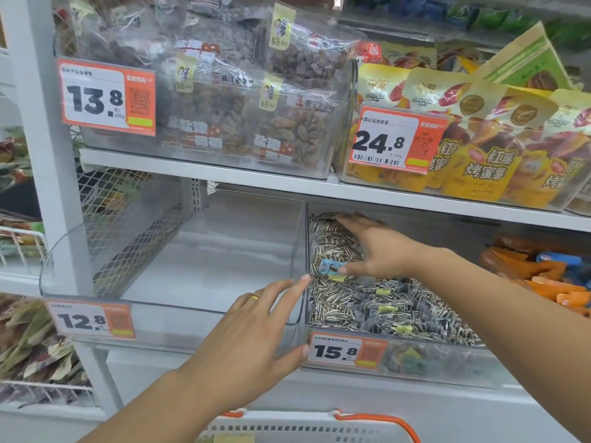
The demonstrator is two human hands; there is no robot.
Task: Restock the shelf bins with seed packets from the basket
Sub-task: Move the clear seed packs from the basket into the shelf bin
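Fingers (348, 227) of the right hand (380, 247) are spread wide, flat on the seed packets (377, 302) in the right bin (447, 366), pressing, gripping nothing. Left hand (252, 343) is open too, fingertips touching the clear divider beside the empty left bin (192, 311). Basket (319, 426) sits near, bottom edge, contents not visible. Suggest: level the pile toward the far wall, keep packets below the rim, then fill the left bin.

Both hands (377, 247) open — right on seed packets (367, 302).
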